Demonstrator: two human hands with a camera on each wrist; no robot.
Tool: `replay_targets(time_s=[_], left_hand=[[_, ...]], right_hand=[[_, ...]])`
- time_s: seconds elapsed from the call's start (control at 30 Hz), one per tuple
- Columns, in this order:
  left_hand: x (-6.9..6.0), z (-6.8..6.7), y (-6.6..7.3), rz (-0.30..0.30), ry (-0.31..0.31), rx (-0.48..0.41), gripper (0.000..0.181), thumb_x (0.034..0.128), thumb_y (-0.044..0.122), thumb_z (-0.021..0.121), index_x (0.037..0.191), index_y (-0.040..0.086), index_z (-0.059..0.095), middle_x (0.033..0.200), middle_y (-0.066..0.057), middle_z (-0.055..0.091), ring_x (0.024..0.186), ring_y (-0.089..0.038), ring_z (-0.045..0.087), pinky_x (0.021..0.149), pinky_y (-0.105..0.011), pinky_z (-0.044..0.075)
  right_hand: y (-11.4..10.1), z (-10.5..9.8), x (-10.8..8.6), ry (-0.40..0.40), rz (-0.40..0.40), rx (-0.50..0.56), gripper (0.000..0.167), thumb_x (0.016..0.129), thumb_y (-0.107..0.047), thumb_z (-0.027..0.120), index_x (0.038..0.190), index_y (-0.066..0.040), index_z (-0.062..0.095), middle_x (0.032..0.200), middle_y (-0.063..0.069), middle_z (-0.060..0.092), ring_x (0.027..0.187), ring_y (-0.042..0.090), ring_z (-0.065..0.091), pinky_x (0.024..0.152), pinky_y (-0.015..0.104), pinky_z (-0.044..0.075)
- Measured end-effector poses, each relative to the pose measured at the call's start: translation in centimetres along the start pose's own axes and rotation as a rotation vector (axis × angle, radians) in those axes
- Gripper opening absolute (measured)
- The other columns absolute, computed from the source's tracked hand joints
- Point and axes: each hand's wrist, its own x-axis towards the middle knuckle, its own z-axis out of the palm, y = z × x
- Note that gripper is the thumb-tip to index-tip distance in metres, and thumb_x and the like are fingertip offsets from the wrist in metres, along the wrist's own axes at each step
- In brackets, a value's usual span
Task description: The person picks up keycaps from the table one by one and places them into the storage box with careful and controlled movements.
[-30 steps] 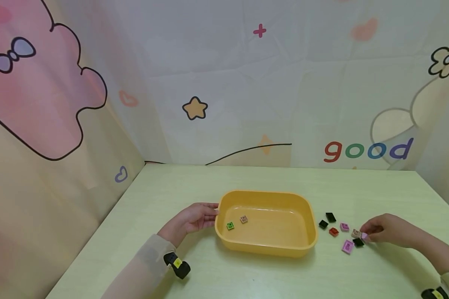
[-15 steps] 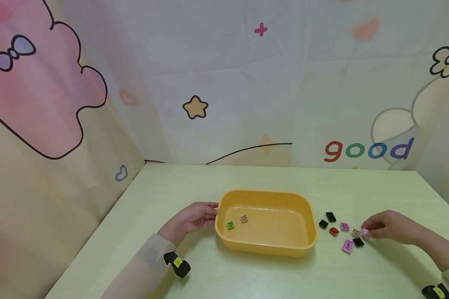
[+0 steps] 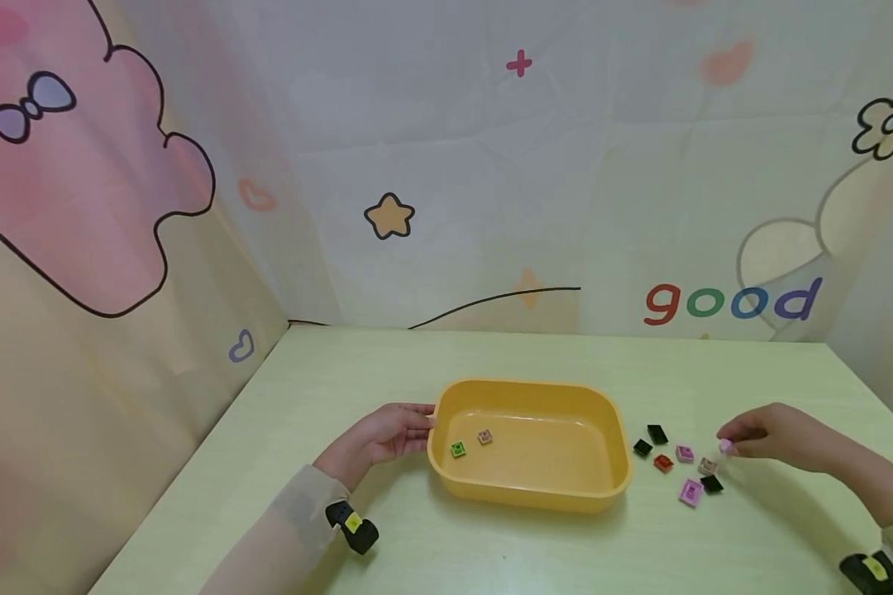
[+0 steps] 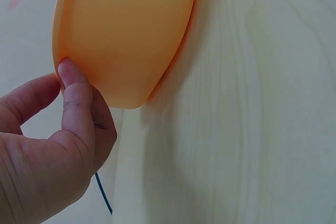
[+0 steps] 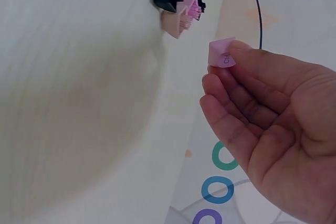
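Observation:
My right hand (image 3: 781,438) pinches a light pink keycap (image 5: 219,54) between thumb and fingertips, above the table. Dark lettering shows on one side of it in the right wrist view. Below and left of that hand lie loose keycaps: black ones, a red one (image 3: 663,463), a beige one (image 3: 708,466) and two pink ones, the larger pink one (image 3: 690,492) nearest the front. My left hand (image 3: 379,435) holds the left rim of a yellow plastic tub (image 3: 521,497), thumb and fingers on its edge. Inside the tub lie a green keycap (image 3: 457,449) and a beige keycap (image 3: 485,436).
The pale wood-grain table (image 3: 342,372) carries the tub in its middle, with the loose keycaps just right of it. A printed cloth (image 3: 461,165) hangs behind and along the sides. Each wrist wears a black camera strap.
My right hand has risen from the loose keycaps, lifting the pink keycap off the table. The left hand and the tub have stayed in place.

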Motion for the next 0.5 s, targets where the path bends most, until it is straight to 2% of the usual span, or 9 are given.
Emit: replay_targets(time_s=[0.27,0.43,0.5], left_hand=[[0.1,0.1,-0.2,-0.001,0.0,-0.012,0.043,0.1018,0.002,0.054,0.144,-0.007,0.049,0.096,-0.002,0.071,0.08,-0.008,0.068,0.072,-0.019,0.063],[0.0,0.2,0.0,0.0,0.011,-0.002,0.043,0.1017,0.002,0.055,0.144,-0.007,0.049,0.095,-0.002,0.071,0.079,-0.008,0.068,0.072,-0.019,0.063],[0.0,0.2,0.0,-0.005,0.02,0.005,0.044,0.1016,0.002,0.055,0.144,-0.006,0.05,0.096,-0.002,0.071,0.079,-0.008,0.068,0.074,-0.02,0.063]], right_hand=[[-1.1,-1.6,0.3,0.001,0.045,-0.021,0.029,0.097,-0.016,0.068,0.114,0.008,0.071,0.101,0.007,0.077,0.083,-0.003,0.062,0.073,0.019,0.057],[-1.8,-2.6,0.5,0.011,0.044,-0.04,0.03,0.097,-0.017,0.068,0.115,0.007,0.071,0.101,0.007,0.077,0.085,0.005,0.066,0.074,0.023,0.059],[-2.0,-3.0,0.7,0.019,0.038,-0.044,0.031,0.097,-0.019,0.069,0.116,0.006,0.071,0.102,0.006,0.077,0.085,0.004,0.066,0.074,0.02,0.058]])
